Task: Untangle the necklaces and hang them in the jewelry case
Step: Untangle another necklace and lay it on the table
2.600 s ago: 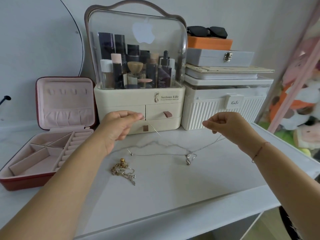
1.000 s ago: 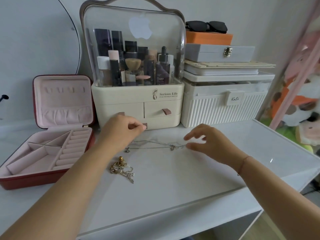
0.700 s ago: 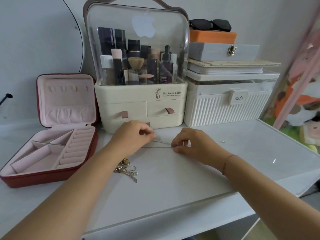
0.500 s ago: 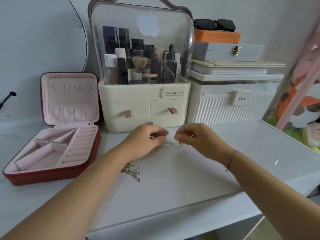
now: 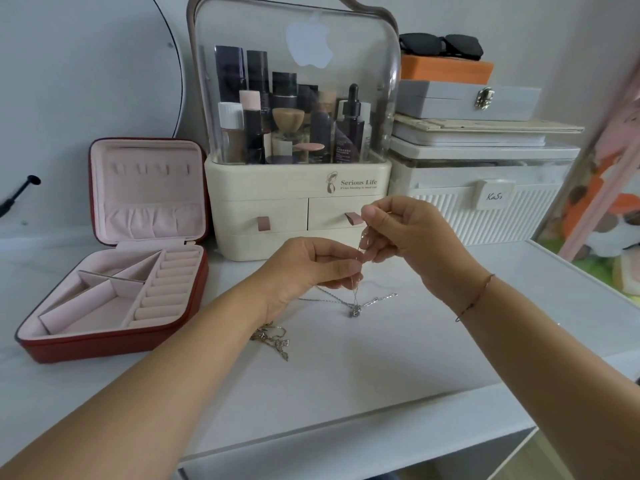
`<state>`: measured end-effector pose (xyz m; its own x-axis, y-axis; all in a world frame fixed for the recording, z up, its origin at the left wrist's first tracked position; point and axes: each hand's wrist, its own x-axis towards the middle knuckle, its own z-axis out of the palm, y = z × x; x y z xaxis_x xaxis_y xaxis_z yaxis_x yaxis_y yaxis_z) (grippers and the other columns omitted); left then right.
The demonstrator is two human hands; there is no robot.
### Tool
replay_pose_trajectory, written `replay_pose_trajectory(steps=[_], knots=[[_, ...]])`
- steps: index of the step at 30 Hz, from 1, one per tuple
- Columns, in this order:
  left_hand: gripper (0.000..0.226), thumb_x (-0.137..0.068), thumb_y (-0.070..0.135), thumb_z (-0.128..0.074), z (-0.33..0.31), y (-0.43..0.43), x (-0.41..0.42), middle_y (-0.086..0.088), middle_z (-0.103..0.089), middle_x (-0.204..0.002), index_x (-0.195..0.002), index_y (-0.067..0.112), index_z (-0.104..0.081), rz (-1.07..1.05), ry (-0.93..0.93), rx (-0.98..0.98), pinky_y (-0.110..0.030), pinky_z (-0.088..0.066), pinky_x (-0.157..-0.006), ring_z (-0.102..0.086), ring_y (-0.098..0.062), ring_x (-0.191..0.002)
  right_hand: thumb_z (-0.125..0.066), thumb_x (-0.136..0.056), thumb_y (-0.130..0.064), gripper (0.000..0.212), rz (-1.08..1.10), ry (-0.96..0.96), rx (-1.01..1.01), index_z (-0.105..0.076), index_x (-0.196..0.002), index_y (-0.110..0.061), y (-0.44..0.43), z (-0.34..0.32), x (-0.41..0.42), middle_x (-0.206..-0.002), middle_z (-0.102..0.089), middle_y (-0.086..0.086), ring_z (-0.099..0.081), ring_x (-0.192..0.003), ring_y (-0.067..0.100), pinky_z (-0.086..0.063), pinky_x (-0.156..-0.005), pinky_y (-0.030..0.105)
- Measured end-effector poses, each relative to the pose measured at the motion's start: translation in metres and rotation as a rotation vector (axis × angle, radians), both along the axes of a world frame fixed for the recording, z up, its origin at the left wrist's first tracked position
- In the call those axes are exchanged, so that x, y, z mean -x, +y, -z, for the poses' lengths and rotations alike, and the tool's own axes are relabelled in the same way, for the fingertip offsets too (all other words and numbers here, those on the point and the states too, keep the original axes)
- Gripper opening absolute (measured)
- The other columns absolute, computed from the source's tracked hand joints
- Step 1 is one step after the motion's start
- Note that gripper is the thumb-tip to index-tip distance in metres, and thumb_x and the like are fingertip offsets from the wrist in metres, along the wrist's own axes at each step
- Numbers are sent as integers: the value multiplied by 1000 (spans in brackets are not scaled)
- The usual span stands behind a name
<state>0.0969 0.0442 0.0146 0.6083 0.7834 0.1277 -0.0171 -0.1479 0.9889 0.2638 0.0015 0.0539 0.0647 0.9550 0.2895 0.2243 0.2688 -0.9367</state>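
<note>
While the white tabletop [image 5: 346, 372] carries an open red jewelry case [image 5: 104, 345] at left and a cosmetics organizer [image 5: 277, 199] behind, the left hand [image 5: 304, 268] and right hand [image 5: 410, 237] each pinch the silver necklace [image 5: 355, 310], its pendant near the surface. The left arm [image 5: 194, 348] partly hides a gold necklace tangle [image 5: 275, 341].

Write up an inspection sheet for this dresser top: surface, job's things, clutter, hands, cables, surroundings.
Surface: white table, smooth top.
Job's things: silver necklace held above the table, loose ends trailing on it; gold tangle lies beside the left forearm; jewelry case open, lid hooks bare.
Clutter: cosmetics organizer; white ribbed box with grey box, orange box and sunglasses stacked above it.
Hands: left hand and right hand both pinch the silver necklace's chain.
Cables: nothing seen.
Surroundings: round mirror at left; soft toys at right, blurred.
</note>
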Motion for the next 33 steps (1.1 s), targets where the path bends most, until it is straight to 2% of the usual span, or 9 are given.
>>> replay_pose_trajectory(steps=[3, 6, 10, 12, 17, 21, 24, 28, 33], knots=[[6, -80, 10, -71, 1, 1, 1, -5, -71, -73, -86, 13, -72, 2, 53, -6, -28, -51, -78, -66, -15, -71, -52, -99, -22, 17, 27, 19, -1, -56, -87, -10, -3, -1, 3, -61, -67, 6, -63, -51, 18, -52, -52, 25], [11, -87, 3, -63, 1, 4, 3, -4, -69, -70, -82, 12, -68, 0, 108, -11, -29, -51, -79, -65, -16, -71, -47, -102, -22, 20, 85, 100, -1, -52, -86, -11, -3, -6, -3, -57, -63, 5, -56, -45, 17, -49, -47, 26], [18, -88, 0, -55, 0, 9, 5, -4, -64, -64, -77, 10, -64, -98, 93, 7, -21, -52, -71, -60, -15, -68, -49, -101, -24, 22, 123, 231, -28, -52, -81, -13, -2, -17, -28, -54, -55, 0, -33, -37, 9, -28, -39, 19], [22, -89, -1, -51, 0, 12, 5, -4, -62, -63, -72, 10, -60, -138, 22, 55, -22, -52, -70, -58, -19, -71, -48, -101, -24, 22, 100, 314, -35, -52, -82, -14, -4, -23, -44, -59, -58, 1, -28, -35, 7, -23, -40, 19], [12, -67, 12, -49, -5, 18, 11, -16, -70, -84, -56, 15, -53, 21, -373, 360, -39, -50, -96, -67, -28, -90, -48, -99, -30, 25, 39, 420, 17, -52, -78, -18, -11, -25, -76, -73, -65, 6, -24, -33, 5, -25, -38, 15], [13, -71, 11, -42, -8, 18, 16, -14, -62, -65, -60, 11, -50, 50, -559, 458, -47, -56, -87, -67, -30, -74, -50, -95, -33, 23, 26, 457, 85, -50, -77, -19, -15, -16, -91, -76, -65, 5, -24, -33, 3, -26, -36, 14], [10, -72, 10, -45, -7, 19, 16, -9, -48, -55, -64, 11, -50, 45, -512, 426, -41, -59, -73, -54, -22, -57, -51, -92, -36, 25, 2, 463, 141, -47, -74, -19, -16, -8, -92, -79, -67, 4, -23, -32, 3, -26, -35, 14], [3, -72, 13, -47, -7, 21, 17, -1, -33, -48, -70, 12, -48, 11, -428, 357, -32, -56, -62, -39, -15, -48, -47, -92, -35, 26, -86, 527, 176, -45, -73, -18, -17, -3, -83, -89, -72, 0, -24, -30, 3, -20, -36, 12], [16, -89, 1, -47, -4, 18, 8, 2, -34, -47, -79, 11, -54, -215, -149, 155, -28, -48, -58, -34, -13, -44, -40, -98, -34, 25, -201, 670, 182, -49, -78, -21, -14, -6, -69, -107, -72, -4, -27, -29, 4, -23, -34, 10]])
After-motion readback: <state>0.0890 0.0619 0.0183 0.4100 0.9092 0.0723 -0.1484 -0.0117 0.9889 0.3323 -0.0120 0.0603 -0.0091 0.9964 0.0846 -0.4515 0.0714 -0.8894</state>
